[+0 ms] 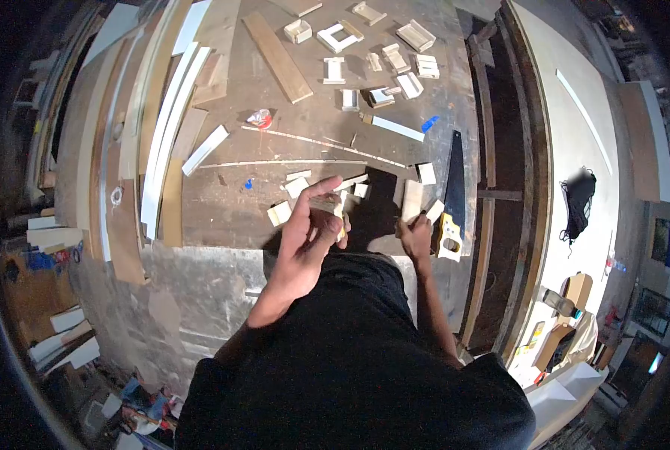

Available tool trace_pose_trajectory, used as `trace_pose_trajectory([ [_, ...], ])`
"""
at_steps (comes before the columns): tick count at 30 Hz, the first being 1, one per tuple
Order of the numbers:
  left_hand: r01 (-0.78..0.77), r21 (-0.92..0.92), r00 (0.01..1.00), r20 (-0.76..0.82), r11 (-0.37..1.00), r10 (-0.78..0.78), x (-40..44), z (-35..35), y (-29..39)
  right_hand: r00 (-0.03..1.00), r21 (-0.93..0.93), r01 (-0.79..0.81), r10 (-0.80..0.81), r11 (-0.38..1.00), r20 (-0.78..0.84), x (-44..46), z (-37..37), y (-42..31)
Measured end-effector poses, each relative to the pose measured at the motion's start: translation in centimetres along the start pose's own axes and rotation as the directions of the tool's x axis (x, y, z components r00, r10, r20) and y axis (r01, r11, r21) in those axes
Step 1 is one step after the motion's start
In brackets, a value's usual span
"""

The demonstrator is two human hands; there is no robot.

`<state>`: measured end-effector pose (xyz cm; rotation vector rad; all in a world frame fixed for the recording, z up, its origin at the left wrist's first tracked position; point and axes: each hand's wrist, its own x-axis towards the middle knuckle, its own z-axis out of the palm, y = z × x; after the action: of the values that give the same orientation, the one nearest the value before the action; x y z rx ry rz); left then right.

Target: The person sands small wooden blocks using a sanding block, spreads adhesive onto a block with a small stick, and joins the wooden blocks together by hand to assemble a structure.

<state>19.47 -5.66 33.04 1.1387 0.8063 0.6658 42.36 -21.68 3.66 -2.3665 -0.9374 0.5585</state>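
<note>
Near the table's front edge, my left hand [302, 244] is raised with its fingers curled round a small wooden piece [326, 204]. My right hand [415, 238] is closed at the front edge to the right, beside a pale wooden block [411, 201] and a small light block [434, 211]; whether it grips something is too small to tell. A handsaw with a yellow handle [449, 237] lies just right of my right hand, its dark blade pointing away. Small wood offcuts [279, 214] lie left of my left hand.
Several small wooden box-like pieces [339, 36] are spread over the far part of the table [222, 202]. A brown plank [277, 58] and thin strips [327, 140] lie nearer the middle. Long boards [171, 135] line the left side. A white panel [567, 142] stands right.
</note>
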Motion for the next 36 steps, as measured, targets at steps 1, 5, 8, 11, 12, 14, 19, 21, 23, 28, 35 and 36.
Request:
trace_pose_trajectory([
  [1, 0.020, -0.006, 0.999, 0.039, 1.000, -0.020, -0.1, 0.5, 1.1, 0.998, 0.152, -0.047, 0.042, 0.987, 0.035, 0.1, -0.4, 0.9],
  [5, -0.018, 0.110, 0.987, 0.159, 0.994, 0.000, 0.6, 1.4, 1.8, 0.947, 0.800, -0.270, -0.004, 0.536, 0.323, -1.4, -9.7, -6.9],
  [8, -0.110, 0.078, 0.986, 0.136, 0.991, 0.099, 1.2, 2.1, 1.0, 0.883, 0.755, -0.286, -0.144, 0.590, 0.446, -2.3, -17.9, -15.6],
  [11, -0.180, 0.085, 0.980, 0.104, 0.980, 0.171, 1.3, 2.9, 1.1, 0.880, 0.749, -0.127, -0.275, 0.650, 0.388, -2.9, -21.1, -20.1],
  [12, -0.237, 0.188, 0.966, 0.151, 0.953, 0.210, 1.2, 2.9, 1.3, 0.871, 0.756, 0.046, -0.397, 0.653, 0.290, -2.7, -21.1, -20.5],
  [14, -0.293, 0.285, 0.949, 0.200, 0.912, 0.243, 1.3, 3.2, 1.3, 0.828, 0.738, 0.216, -0.521, 0.639, 0.208, -2.5, -21.3, -20.8],
  [19, -0.192, 0.222, 0.980, 0.096, 0.956, 0.174, 1.4, 3.8, 1.4, 0.786, 0.697, 0.251, -0.561, 0.672, 0.258, -2.2, -21.2, -20.1],
  [21, -0.102, 0.272, 0.988, 0.138, 0.957, 0.066, 1.3, 3.7, 0.8, 0.798, 0.776, 0.282, -0.587, 0.564, 0.137, -2.2, -20.5, -20.1],
  [23, -0.259, 0.106, 0.956, -0.117, 0.960, 0.271, 2.7, 3.6, 0.9, 0.828, 0.818, 0.181, -0.533, 0.547, 0.172, -3.0, -20.4, -20.0],
  [28, -0.322, 0.294, 0.935, -0.053, 0.900, 0.351, 2.2, 1.6, 4.2, 0.891, 0.698, 0.075, -0.362, 0.712, 0.273, -3.1, -20.6, -18.4],
  [35, -0.350, 0.322, 0.936, 0.095, 0.880, 0.338, 1.5, 1.9, 4.2, 0.779, 0.827, 0.288, -0.620, 0.482, 0.091, -3.0, -19.6, -21.9],
  [36, -0.349, 0.318, 0.936, 0.072, 0.882, 0.344, 1.9, 2.0, 4.2, 0.793, 0.816, 0.257, -0.596, 0.517, 0.128, -2.8, -19.6, -22.4],
])
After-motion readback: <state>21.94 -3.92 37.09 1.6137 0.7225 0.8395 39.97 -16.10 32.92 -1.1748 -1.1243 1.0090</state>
